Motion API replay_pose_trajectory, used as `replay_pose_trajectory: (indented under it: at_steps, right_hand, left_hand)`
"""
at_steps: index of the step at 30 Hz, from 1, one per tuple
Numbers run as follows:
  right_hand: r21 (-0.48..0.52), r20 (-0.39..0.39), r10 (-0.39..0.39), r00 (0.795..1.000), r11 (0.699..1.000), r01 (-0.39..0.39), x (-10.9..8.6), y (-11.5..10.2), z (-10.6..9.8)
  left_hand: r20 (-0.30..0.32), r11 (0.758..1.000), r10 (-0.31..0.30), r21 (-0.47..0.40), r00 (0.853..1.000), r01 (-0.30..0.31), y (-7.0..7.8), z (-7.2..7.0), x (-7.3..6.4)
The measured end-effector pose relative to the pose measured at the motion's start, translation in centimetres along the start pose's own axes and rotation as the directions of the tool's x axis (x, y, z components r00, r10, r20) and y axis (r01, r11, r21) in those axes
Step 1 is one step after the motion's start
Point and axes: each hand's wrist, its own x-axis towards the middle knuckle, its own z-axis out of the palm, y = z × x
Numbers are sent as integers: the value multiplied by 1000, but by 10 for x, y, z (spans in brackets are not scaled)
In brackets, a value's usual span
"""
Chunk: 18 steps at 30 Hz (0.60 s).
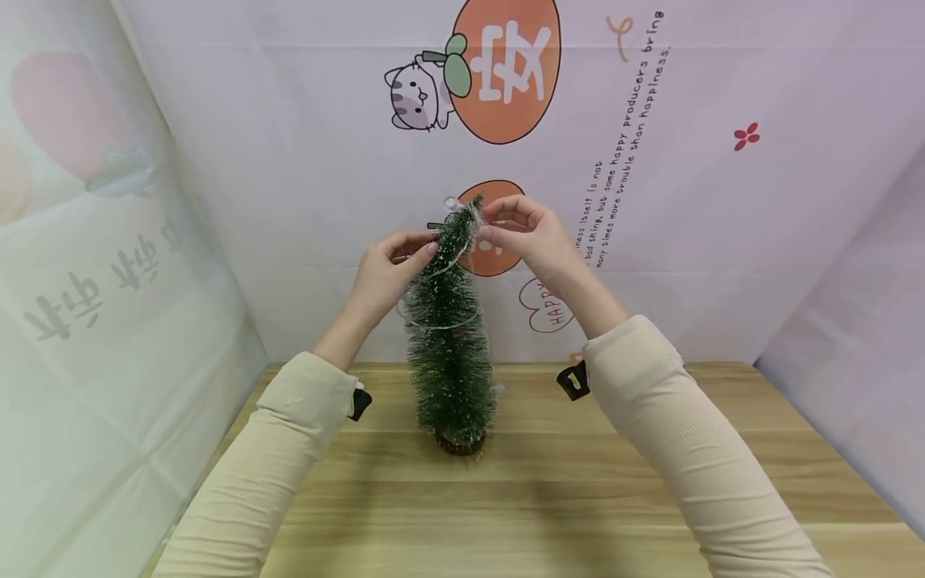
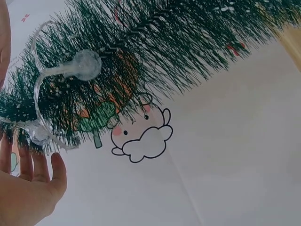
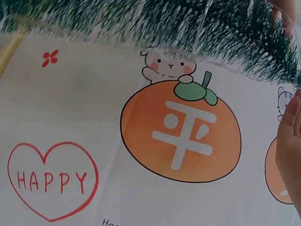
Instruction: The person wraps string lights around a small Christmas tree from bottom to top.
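A small frosted artificial Christmas tree (image 1: 454, 361) stands upright, wrapped in a string of lights (image 1: 444, 327) with clear round bulbs. At the upper left of the tree my left hand (image 1: 383, 269) holds its branches, thumb in front and fingers behind. In the left wrist view the left fingers (image 2: 40, 165) lie against the bristles beside a clear bulb (image 2: 38, 133), and another bulb (image 2: 87, 65) hangs lower down. My right hand (image 1: 531, 237) pinches the light string near the treetop, thumb and index together. Only part of the right hand (image 3: 289, 146) shows in the right wrist view.
The tree's round brown base (image 1: 460, 443) rests on a wood-grain table (image 1: 448, 514). Behind stands a white cloth (image 1: 325, 160) printed with oranges, cartoon animals and lettering; pale cloth walls rise on both sides. Black wrist straps (image 1: 574, 380) hang below the rolled sleeves.
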Motion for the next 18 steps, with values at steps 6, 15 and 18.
replay_pose_trajectory:
  at_steps: [6, 15, 18]
  right_hand:
    - [109, 14, -12, 1000, 994, 11, 2, -3, 3]
    - [74, 41, -56, 998, 996, 53, -1, -6, 3]
    - [96, 34, -67, 997, 993, 63, -1, -7, 3]
  left_hand:
    - [-2, 1000, -17, -20, 1000, 17, 3, 0, 0]
    - [-2, 1000, -20, -14, 1000, 20, 4, 0, 1]
    - [-3, 1000, -11, -15, 1000, 11, 4, 0, 0]
